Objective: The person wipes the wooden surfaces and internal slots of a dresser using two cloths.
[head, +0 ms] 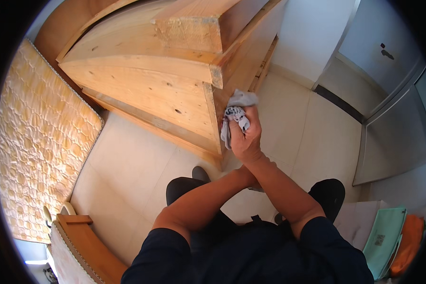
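Observation:
My right hand (247,133) grips a crumpled pale grey cloth (239,99) with dark print on part of it. The cloth lies against the narrow side of a large light-wood cabinet (156,92), near its front corner, and its upper end is blurred. My left forearm crosses under the right one. Of my left hand (250,176), only a part near the wrist shows; the fingers are hidden behind the right forearm. The cabinet has knots in its panel, a thick top ledge with rough end grain, and a protruding base rail.
A quilted yellowish panel (49,142) stands at left, above a wooden piece with padded fabric (88,245). Pale floor tiles (127,156) lie below. At right are a metal-framed door (390,135), a mint-green bag (383,241) and an orange bag (408,245).

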`<state>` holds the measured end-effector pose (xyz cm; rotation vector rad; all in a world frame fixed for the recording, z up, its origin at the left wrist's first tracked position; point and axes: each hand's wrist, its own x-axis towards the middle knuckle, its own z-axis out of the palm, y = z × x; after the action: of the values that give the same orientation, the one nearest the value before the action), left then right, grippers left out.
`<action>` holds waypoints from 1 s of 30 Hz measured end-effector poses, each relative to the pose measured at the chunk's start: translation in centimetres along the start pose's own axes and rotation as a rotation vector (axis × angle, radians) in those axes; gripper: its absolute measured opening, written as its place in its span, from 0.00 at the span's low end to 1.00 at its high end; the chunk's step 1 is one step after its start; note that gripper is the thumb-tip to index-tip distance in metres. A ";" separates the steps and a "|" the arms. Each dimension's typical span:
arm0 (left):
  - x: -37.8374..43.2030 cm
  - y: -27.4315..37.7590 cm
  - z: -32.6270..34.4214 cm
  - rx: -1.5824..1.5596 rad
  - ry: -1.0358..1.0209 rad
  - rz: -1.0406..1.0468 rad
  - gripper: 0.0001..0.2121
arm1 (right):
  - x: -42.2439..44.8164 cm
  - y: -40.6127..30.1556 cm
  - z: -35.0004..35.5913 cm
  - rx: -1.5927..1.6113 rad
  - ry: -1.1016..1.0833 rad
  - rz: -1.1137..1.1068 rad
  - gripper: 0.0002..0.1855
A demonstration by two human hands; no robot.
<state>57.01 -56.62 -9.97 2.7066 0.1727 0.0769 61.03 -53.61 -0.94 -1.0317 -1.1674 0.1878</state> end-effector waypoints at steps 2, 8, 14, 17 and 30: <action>-0.5 0.8 0.3 0.016 -0.109 -0.017 0.19 | -3.8 3.8 -0.7 0.059 0.024 0.295 0.09; -0.7 1.6 3.8 -0.153 -0.059 0.116 0.19 | -2.2 1.6 -0.1 0.148 0.059 0.591 0.09; -0.5 0.5 5.9 -0.127 -0.148 0.063 0.19 | 2.1 -2.6 1.5 0.250 0.070 0.191 0.06; -1.7 2.0 2.7 -0.192 -0.298 0.003 0.19 | -3.2 3.1 0.9 0.248 0.104 0.526 0.08; -1.4 3.5 1.2 -0.102 -0.414 -0.146 0.18 | -4.5 7.9 -0.3 -0.068 0.057 0.878 0.12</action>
<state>56.05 -60.46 -9.65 2.5333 0.2324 -0.4991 62.25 -52.11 -9.87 -1.5489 -0.6048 0.8039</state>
